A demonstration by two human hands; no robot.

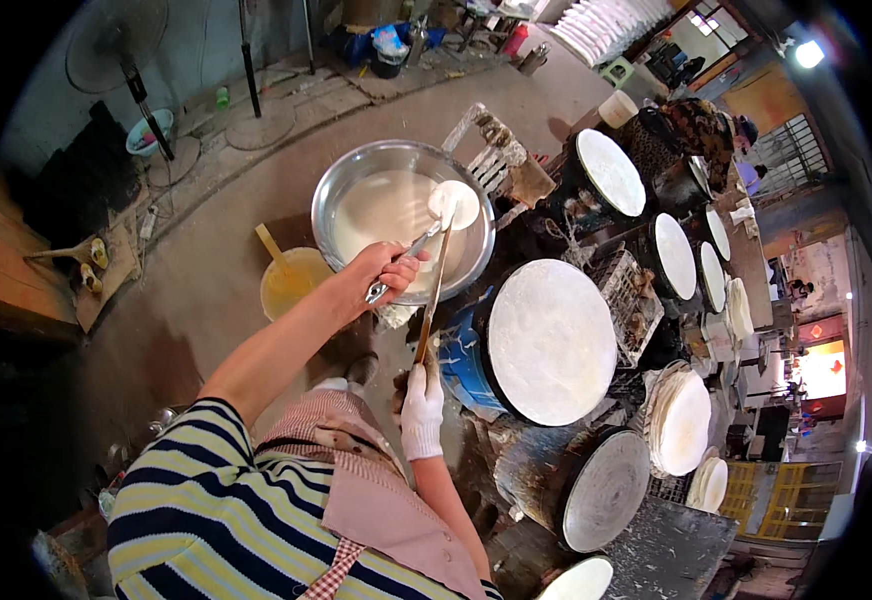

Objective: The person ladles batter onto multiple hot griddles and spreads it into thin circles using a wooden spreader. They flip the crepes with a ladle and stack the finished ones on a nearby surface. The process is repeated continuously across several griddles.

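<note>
While batter bowl stays full, ladle is gripped by left hand, stick by gloved right hand; 1 griddle coated, griddle bare.

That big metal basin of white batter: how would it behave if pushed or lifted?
The metal basin looks wide, shallow and well filled, so probably heavy. Its white batter would likely slosh if shoved. The smooth rim may be slippery.

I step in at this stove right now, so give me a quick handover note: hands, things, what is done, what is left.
Left hand, bare, holds a metal ladle over the steel basin of white batter.
Right hand, white-gloved, holds a thin flat stick upright.
Done: a white sheet covers the round griddle.
Left: the grey griddle below is bare; a stack of finished sheets lies to the right.
</note>
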